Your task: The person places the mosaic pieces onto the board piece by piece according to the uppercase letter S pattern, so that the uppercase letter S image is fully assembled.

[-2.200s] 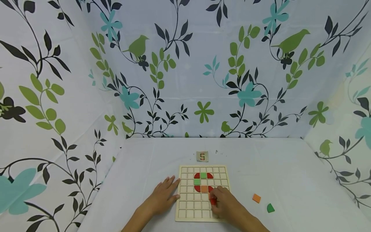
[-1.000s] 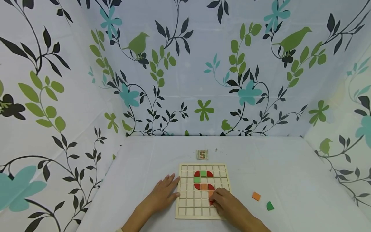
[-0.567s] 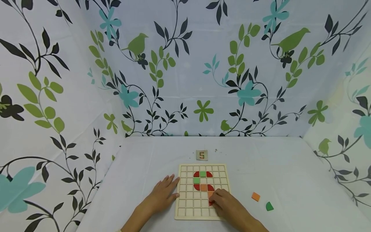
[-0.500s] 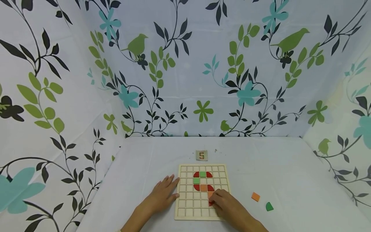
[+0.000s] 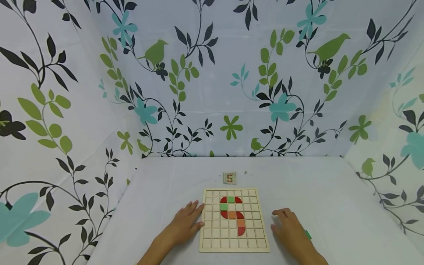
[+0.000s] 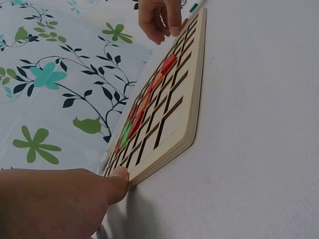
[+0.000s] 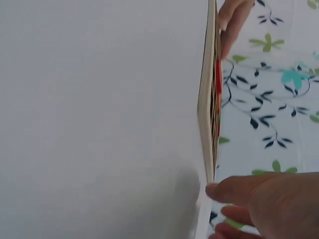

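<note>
The pale wooden grid board (image 5: 215, 243) lies on the white table. In its cells sit several red quarter-round tiles, two light green square tiles and two orange ones; the lowest is a red quarter-round tile (image 5: 241, 231). My left hand (image 5: 187, 223) lies along the board's left edge with extended fingers, and its thumb touches the rim in the left wrist view. To the right of the board my right hand (image 5: 290, 232) is over the table, fingers loosely bent and holding nothing. A loose orange tile (image 6: 185, 23) shows near it in the left wrist view.
A dark green tile (image 5: 308, 235) is partly hidden behind my right hand. Behind the board lies a small pattern card (image 5: 229, 178) with an S-shaped figure. A patterned cloth (image 5: 205, 92) hangs behind the table.
My right hand has let go of the red quarter-round tile in the board and moved right, off the board. It now covers the loose orange tile in the head view. My left hand stays put.
</note>
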The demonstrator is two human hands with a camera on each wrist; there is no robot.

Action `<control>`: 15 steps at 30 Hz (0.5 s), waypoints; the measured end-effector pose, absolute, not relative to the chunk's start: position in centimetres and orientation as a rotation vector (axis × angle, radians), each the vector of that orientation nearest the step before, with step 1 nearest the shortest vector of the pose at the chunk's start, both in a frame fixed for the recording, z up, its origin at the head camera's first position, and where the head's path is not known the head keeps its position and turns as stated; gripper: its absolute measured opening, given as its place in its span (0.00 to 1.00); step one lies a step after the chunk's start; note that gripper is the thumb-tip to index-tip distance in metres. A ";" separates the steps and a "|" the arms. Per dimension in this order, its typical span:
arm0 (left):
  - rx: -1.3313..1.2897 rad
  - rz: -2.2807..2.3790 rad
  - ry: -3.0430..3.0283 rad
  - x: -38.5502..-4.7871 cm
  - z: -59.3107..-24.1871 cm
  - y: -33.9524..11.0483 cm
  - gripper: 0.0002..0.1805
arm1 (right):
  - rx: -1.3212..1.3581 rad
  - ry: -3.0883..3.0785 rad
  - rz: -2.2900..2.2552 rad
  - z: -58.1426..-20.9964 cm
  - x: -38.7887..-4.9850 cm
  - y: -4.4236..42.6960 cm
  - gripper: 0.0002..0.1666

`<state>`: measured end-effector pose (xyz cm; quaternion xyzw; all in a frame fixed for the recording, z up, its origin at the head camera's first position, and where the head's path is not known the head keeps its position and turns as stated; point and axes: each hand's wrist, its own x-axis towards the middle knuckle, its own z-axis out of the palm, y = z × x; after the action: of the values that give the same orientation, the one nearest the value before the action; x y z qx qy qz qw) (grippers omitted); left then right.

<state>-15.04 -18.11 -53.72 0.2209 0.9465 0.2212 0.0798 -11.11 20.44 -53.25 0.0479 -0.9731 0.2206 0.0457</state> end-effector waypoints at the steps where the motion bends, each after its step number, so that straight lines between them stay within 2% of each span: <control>1: 0.660 0.662 2.832 -15.0 -53.7 -18.1 0.38 | 0.116 -2.968 0.647 -53.3 -11.0 21.1 0.24; 4: 0.658 0.668 2.833 -15.0 -53.7 -18.2 0.37 | 0.095 -2.923 0.558 -53.4 -10.7 22.8 0.24; 11: 0.662 0.665 2.845 -15.0 -53.7 -18.2 0.37 | 0.170 -2.928 0.600 -53.1 -10.8 24.1 0.12; 15: 0.661 0.684 2.830 -14.9 -53.6 -18.1 0.37 | 0.136 -2.992 0.729 -53.1 -11.4 24.1 0.16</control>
<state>-14.90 -18.07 -53.55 0.2209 0.9450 0.2284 0.0778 -11.37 24.09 -53.15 0.0442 -0.9702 0.2363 0.0294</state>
